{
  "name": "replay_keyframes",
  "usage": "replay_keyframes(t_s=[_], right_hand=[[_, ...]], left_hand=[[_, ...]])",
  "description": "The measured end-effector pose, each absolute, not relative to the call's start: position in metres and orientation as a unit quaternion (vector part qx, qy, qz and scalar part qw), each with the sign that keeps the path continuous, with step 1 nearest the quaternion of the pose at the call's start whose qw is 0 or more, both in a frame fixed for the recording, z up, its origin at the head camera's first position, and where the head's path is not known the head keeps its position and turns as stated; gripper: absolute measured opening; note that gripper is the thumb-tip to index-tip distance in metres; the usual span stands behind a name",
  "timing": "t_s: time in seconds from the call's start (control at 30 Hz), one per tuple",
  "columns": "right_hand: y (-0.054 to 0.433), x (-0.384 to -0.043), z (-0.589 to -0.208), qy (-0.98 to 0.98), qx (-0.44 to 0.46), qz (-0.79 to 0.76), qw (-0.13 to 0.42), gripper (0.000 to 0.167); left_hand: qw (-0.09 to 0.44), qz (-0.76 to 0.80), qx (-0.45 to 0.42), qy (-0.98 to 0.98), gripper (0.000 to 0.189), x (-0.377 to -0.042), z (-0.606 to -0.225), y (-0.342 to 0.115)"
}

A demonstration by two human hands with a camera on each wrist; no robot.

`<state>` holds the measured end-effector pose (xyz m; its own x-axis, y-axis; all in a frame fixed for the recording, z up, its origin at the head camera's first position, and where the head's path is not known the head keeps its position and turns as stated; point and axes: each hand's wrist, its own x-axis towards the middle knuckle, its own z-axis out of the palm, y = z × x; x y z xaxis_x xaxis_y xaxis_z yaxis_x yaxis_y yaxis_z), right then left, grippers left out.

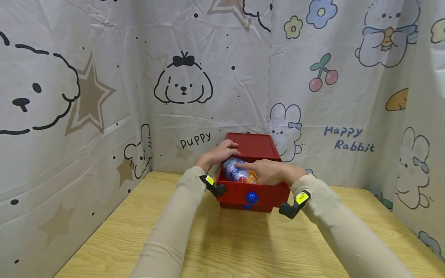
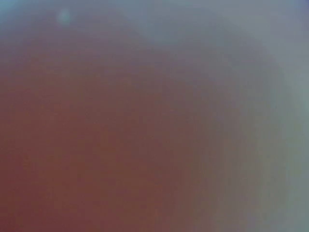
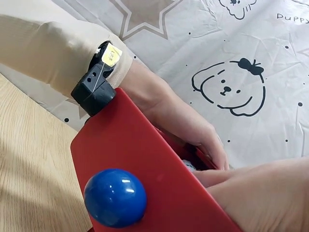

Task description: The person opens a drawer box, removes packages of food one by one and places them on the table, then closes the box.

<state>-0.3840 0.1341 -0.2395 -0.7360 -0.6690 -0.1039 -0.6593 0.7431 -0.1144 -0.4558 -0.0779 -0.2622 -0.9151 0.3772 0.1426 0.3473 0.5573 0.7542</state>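
Observation:
A red drawer box (image 1: 254, 144) stands on the table with its upper drawer (image 1: 236, 193) pulled out. In the drawer lies a shiny plastic packet (image 1: 232, 169) printed in blue, white and orange. My left hand (image 1: 218, 153) reaches over the drawer's left wall, its fingers above the packet's far end. My right hand (image 1: 271, 172) dips in from the right, its index finger stretched across the packet and the other fingers hidden inside. In the right wrist view, my left hand (image 3: 186, 121) bends over the drawer front (image 3: 140, 159). The left wrist view is a blur.
A blue round knob (image 1: 252, 198) sticks out from the drawer front, above a second blue knob (image 1: 247, 207) on the lower drawer. The wooden table (image 1: 222, 247) ends at a printed cloth curtain (image 1: 243, 96) behind and at both sides.

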Motion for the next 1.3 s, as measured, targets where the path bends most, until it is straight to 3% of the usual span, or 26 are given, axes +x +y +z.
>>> replay_keyframes(t_s=[1.07, 1.3], right_hand=[[0.131, -0.383, -0.227, 0.935, -0.34, -0.106, 0.006, 0.06], [0.13, -0.384, -0.224, 0.931, -0.348, -0.111, 0.001, 0.057]], left_hand=[[0.006, 0.423, 0.206, 0.882, 0.053, -0.48, -0.273, -0.076], [0.0, 0.423, 0.211, 0.881, 0.053, -0.463, -0.266, -0.075]])
